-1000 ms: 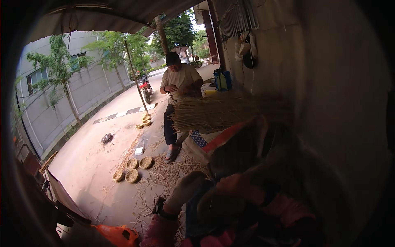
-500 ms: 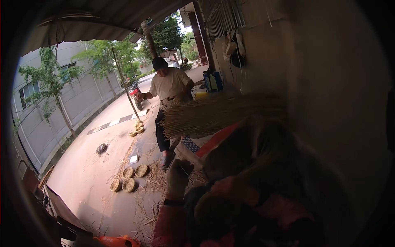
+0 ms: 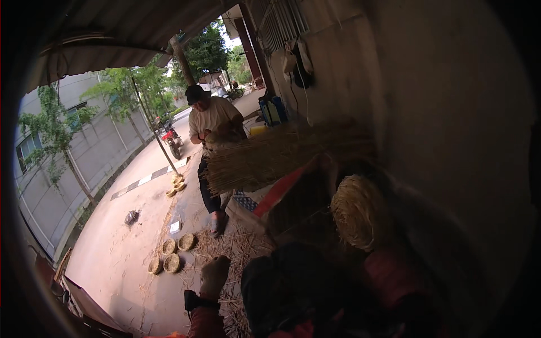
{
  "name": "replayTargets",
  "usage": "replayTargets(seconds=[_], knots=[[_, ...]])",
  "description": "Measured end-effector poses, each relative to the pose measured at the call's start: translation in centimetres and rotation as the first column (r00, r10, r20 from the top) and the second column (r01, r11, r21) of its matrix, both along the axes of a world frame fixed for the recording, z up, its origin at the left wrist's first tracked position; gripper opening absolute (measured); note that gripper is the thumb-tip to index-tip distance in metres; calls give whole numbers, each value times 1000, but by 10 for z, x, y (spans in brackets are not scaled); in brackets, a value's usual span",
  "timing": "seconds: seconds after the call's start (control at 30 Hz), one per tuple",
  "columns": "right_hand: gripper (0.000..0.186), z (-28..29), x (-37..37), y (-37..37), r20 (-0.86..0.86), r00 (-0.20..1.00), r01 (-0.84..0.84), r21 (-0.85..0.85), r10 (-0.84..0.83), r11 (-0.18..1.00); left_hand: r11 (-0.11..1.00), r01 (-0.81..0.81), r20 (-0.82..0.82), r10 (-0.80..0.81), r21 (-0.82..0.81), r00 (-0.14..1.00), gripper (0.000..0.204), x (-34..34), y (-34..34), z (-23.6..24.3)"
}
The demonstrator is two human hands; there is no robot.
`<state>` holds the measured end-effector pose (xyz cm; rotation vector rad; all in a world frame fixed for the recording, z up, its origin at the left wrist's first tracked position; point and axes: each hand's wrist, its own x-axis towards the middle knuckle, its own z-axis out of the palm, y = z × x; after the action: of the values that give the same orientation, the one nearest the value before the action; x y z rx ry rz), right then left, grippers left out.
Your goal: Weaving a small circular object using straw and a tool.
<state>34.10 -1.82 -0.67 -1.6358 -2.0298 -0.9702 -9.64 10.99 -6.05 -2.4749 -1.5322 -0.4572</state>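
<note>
A round woven straw basket (image 3: 354,213) is held up at the right, its coiled side lit. My right hand (image 3: 376,248) grips it from the lower edge; most of its fingers are lost in shadow and behind the basket. My left hand (image 3: 214,274), with a dark band at the wrist, hangs lower and to the left, above straw-strewn ground. Its fingers are curled closed, and whatever they may hold is not visible. Between and beyond my hands lies a large bundle of straw (image 3: 282,158), near a red and blue patterned cloth or sack (image 3: 246,201).
Several finished-looking straw baskets (image 3: 172,262) sit on the ground at left, with more baskets (image 3: 177,185) farther off. A co-worker (image 3: 216,121) sits beyond the straw bundle, hands together. Loose straw (image 3: 239,250) litters the floor. A wall (image 3: 451,112) rises at right.
My right hand has raised the straw basket up and right into the light. My left hand has moved down and left. The co-worker has drawn both hands together; the whole view has shifted slightly.
</note>
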Motion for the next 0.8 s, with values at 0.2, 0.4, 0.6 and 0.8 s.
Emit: replayTargets(seconds=[0.2, 0.4, 0.6, 0.8], knots=[[44, 35, 43, -28, -2, 999, 45, 5, -45, 999, 834, -552, -275, 535, 19, 799, 28, -196, -16, -73], [45, 71, 18, -44, 253, 968, -21, 99, -5, 995, 669, -561, 2, 644, -488, 765, 17, -265, -24, -114], [46, 72, -51, -23, 254, 922, -299, -18, 293, 954, 905, 337, 930, 140, -259, 340, 44, -54, -22, -17], [34, 30, -88, 56, -992, -6, -956, -32, -130, 291, 615, 789, 797, -476, -1, 371, 49, 114, -58, 41]])
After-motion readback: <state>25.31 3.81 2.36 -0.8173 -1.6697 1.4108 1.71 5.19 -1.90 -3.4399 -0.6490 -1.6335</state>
